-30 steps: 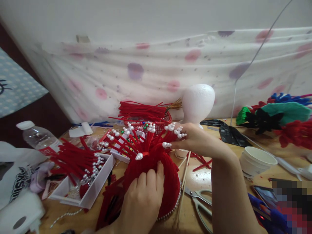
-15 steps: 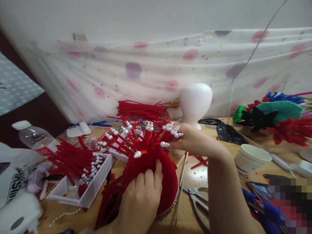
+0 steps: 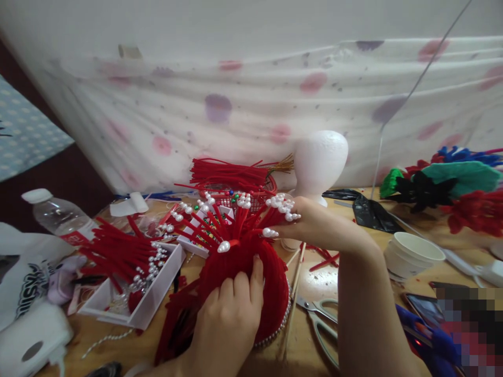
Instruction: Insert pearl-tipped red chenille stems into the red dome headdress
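A rounded red headdress (image 3: pixel 274 298), which looks made of chenille stems, sits in front of me with a string of pearls along its lower right edge. Fanned upward from its top are red stems (image 3: pixel 238 225) tipped with white pearl beads. My left hand (image 3: pixel 231 309) presses on its front, fingers curled on it and the index finger reaching up the red surface. At the upper right, my right hand (image 3: pixel 310 222) bends in around the pearl-tipped stems. Most of the right fingers are hidden behind the stems and beads.
To the left stand a white box (image 3: pixel 151 301) of pearl-tipped red stems and a plastic bottle (image 3: pixel 58 217). Behind are a red basket (image 3: pixel 271 183) of stems and a white foam head (image 3: pixel 320 159). Scissors (image 3: pixel 324 327), a cup (image 3: pixel 412 256) and chenille flowers (image 3: pixel 426 188) lie rightward.
The view has shifted slightly, so everything sits a little further right. Both hands keep about the same place on the headdress.
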A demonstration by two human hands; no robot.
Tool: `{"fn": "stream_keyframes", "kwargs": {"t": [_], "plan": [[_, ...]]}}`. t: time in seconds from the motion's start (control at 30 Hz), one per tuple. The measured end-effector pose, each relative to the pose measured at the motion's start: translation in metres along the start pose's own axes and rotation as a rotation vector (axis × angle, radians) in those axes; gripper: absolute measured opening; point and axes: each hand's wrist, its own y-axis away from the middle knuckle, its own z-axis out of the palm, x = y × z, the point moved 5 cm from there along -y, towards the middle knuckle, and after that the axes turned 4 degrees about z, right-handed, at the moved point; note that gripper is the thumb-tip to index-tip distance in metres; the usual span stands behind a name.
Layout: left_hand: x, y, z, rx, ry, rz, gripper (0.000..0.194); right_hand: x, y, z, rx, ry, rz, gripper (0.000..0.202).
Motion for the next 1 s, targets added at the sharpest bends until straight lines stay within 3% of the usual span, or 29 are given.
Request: {"fn": "stream_keyframes", "kwargs": {"t": [0.2,1.0], "plan": [[-0.0016,0.0005,0.0012,0.038,0.008,0.002,0.048,0.0013,0.001,0.0001,0.012,-0.019,0.025,0.022],[0.0027,-0.0012,-0.0047,-0.014,-0.014,0.012,0.05,-0.0043,-0.0012,0.0043,0.003,-0.007,-0.022,0.012]]}}
